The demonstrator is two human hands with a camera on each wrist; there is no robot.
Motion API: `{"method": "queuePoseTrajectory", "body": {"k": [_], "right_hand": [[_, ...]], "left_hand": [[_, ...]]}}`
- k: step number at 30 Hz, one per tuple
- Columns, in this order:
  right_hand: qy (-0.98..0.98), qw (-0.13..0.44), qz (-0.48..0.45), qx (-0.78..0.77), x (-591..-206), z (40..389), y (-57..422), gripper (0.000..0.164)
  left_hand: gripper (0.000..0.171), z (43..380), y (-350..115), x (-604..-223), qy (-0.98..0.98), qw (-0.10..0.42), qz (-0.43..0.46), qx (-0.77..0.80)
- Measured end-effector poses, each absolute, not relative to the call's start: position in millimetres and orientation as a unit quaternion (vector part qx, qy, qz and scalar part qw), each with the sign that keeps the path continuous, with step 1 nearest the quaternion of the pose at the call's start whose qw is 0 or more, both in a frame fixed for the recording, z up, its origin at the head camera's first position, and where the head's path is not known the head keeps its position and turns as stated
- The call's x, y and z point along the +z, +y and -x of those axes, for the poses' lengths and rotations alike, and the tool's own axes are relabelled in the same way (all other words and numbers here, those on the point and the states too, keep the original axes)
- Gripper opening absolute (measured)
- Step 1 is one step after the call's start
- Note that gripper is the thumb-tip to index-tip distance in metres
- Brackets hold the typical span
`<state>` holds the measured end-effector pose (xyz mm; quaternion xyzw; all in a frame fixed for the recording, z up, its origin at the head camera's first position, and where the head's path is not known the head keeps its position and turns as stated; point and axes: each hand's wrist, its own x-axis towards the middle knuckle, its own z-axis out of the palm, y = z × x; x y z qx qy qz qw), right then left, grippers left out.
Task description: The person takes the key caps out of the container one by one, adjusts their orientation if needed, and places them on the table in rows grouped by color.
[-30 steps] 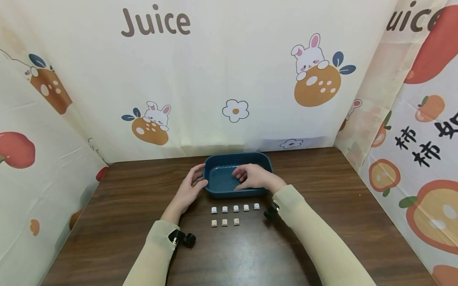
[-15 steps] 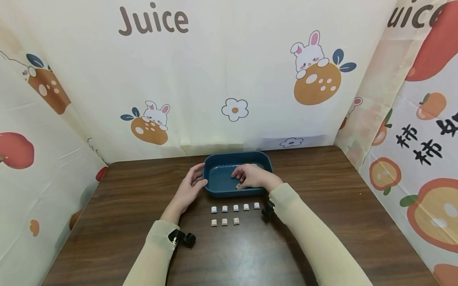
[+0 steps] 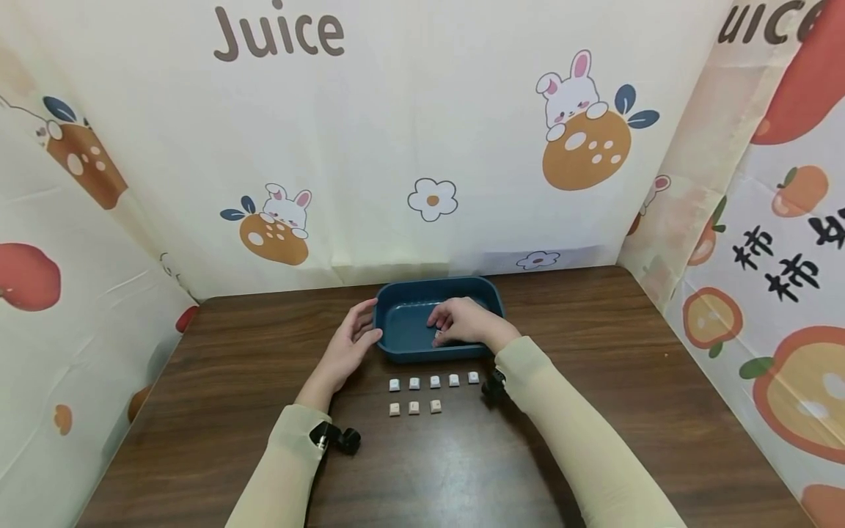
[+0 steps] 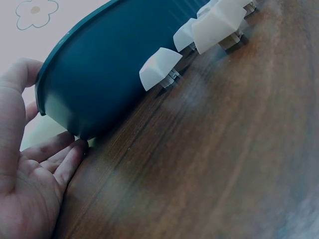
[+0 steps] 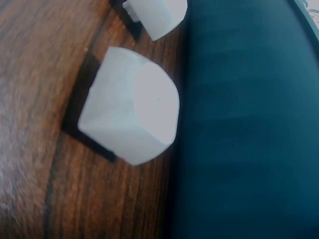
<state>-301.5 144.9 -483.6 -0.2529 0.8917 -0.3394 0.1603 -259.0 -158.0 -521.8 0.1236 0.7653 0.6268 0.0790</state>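
In the head view, my right hand (image 3: 465, 323) reaches into the dark blue tray (image 3: 394, 357), its thumb and fingers pinching a small white keycap (image 3: 439, 334) mostly hidden by them. At the tray's left end, my left hand (image 3: 346, 345) rests its loosely bent fingers and thumb against the outer wall; the left wrist view shows those fingers (image 4: 70, 159) on the rim and low side. White keycaps (image 3: 434, 382) stand in two rows before the tray. Close up, the right wrist view shows one keycap (image 5: 132, 107) beside the tray wall (image 5: 249, 124); the right hand is out of that view.
The brown wooden table (image 3: 251, 359) carries the tray near its back edge. A printed cloth (image 3: 370, 147) hangs behind it and along both sides. Black wrist cameras (image 3: 346, 441) sit on both cuffs.
A small keycap has come into sight between the right thumb and fingers and has risen slightly. The left hand stays at the tray's end. The whole head view has shifted slightly.
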Motion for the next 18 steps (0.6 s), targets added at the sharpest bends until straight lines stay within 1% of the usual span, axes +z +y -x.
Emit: {"method": "queuePoseTrajectory", "body": {"k": [5,13,18], "right_hand": [[0.892,0.150,0.249,-0.346,-482.7,300.8,145.2,0.025],[0.894,0.144,0.238,-0.350,-482.1,300.0,145.1,0.024],[0.894,0.141,0.242,-0.349,-484.3,300.3,144.9,0.020]], "left_hand": [[0.060,260.2,-158.4,-523.1,0.767,0.079,-0.124,0.625],[0.060,259.2,-157.5,-521.7,0.766,0.079,-0.124,0.626],[0.060,257.9,-157.9,-522.1,0.767,0.078,-0.122,0.625]]}}
